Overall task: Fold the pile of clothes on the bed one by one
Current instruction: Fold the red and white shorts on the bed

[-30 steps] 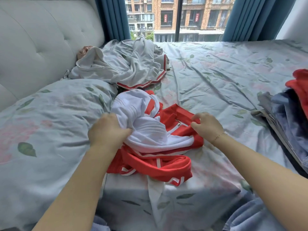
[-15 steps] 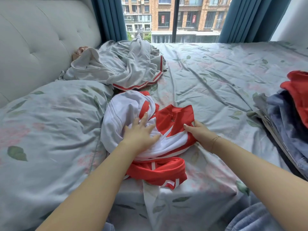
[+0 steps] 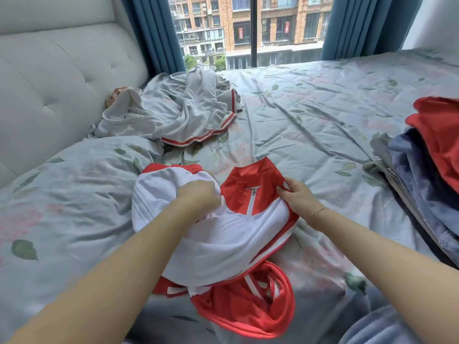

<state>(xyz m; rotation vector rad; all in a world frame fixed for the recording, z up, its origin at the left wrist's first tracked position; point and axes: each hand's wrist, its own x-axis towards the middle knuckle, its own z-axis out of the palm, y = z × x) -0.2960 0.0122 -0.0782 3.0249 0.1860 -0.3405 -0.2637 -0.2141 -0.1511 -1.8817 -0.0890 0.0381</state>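
the red and white jacket (image 3: 231,234) lies bunched on the bed (image 3: 323,115), near the bed's near edge, just right of the quilt (image 3: 62,194) that is heaped along the headboard (image 3: 49,83) side. my left hand (image 3: 198,197) is a closed fist on the jacket's white cloth, gripping a bunch of it just left of the collar; the hand is blurred, so i cannot tell each finger. my right hand (image 3: 299,194) pinches the right end of the red collar (image 3: 253,180), thumb and fingertips curled on the cloth. the short zip (image 3: 252,197) lies between my two hands. a red sleeve or hem with white stripes curls loose below the white part, toward the near edge.

half a second ago my left hand lay flat with fingers spread on the white cloth; now it is clenched on it. my right hand was low at the jacket's right edge, and now it sits higher, on the collar. the collar, folded under before, now stands open and faces up, and the zip shows in full.

the grey top (image 3: 178,115) with red trim lies crumpled by the headboard, well apart from my hands. a stack of folded clothes (image 3: 432,157), red on blue, sits at the bed's right edge.
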